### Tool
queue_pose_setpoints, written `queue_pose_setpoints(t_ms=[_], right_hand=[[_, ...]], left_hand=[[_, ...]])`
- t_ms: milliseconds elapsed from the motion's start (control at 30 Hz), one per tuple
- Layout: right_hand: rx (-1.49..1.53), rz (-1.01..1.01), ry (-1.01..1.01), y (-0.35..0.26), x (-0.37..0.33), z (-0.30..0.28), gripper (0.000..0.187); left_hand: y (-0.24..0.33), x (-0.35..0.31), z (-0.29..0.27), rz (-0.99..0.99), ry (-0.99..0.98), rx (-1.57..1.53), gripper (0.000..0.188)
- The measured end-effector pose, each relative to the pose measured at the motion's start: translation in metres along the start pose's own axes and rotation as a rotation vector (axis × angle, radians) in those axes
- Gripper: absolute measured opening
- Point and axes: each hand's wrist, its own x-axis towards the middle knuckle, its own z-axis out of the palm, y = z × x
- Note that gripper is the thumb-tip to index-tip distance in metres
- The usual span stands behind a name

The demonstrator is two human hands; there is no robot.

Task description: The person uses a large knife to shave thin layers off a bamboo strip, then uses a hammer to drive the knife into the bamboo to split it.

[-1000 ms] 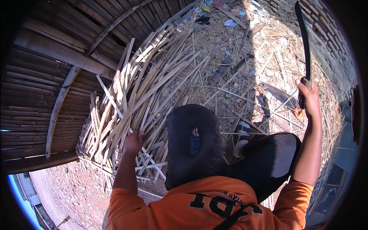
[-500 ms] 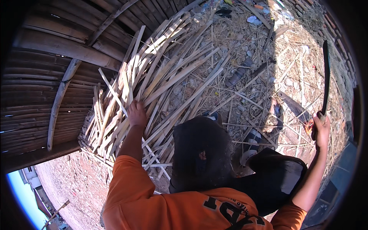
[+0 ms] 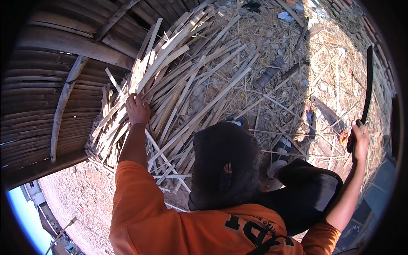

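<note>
My left hand [image 3: 138, 110] is on the heap of split bamboo strips [image 3: 170, 100] at the left. Its fingers are curled over the lower end of a pale strip [image 3: 163, 61] that slants up and away; the fingertips are partly hidden among the strips. Off to the right, my right hand [image 3: 360, 138] is wrapped round the dark handle of a machete [image 3: 369, 80]. The long, dark, slim blade points away from me and upright in the picture, held clear of the strips.
A woven bamboo wall [image 3: 38, 102] with wooden poles stands at the left. Straw, scraps and litter [image 3: 272, 55] cover the ground ahead. A flat piece of wood [image 3: 327, 112] lies near my right hand. My bent knees [image 3: 225, 161] are in the middle, a brick wall [image 3: 378, 46] far right.
My left hand has moved left and farther away over the heap, and pale strips beside it have shifted. My right hand still grips the machete, slightly farther right.
</note>
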Motion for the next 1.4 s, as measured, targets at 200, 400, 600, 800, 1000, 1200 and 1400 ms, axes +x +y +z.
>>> queue_pose_setpoints(t_ms=[200, 400, 600, 800, 1000, 1200, 1400], right_hand=[[-0.005, 0.04, -0.039, -0.018, -0.011, 0.011, 0.025], [-0.048, 0.056, -0.047, -0.017, -0.013, 0.012, 0.024], [-0.038, 0.03, -0.089, -0.041, -0.024, 0.026, 0.025], [-0.066, -0.017, -0.107, -0.053, -0.028, 0.033, 0.02], [0.031, -0.092, -0.172, -0.077, -0.044, 0.042, 0.025], [0.036, -0.166, -0.193, -0.101, -0.066, 0.052, 0.022], [0.287, -0.275, -0.452, -0.137, -0.097, 0.086, 0.033]], left_hand=[[0.078, -0.063, 0.036, -0.175, -0.564, -0.147, 0.042], [0.077, -0.078, 0.048, -0.346, -0.662, -0.119, 0.036], [0.06, -0.081, 0.011, -0.191, -0.346, -0.391, 0.025], [0.03, 0.034, -0.084, -0.467, -0.064, -1.227, 0.024], [0.013, 0.176, -0.213, -0.718, -0.536, -1.772, 0.042], [0.104, 0.162, -0.247, -0.334, -0.722, -1.786, 0.048], [0.19, 0.113, -0.273, -0.199, -1.07, -1.789, 0.053]])
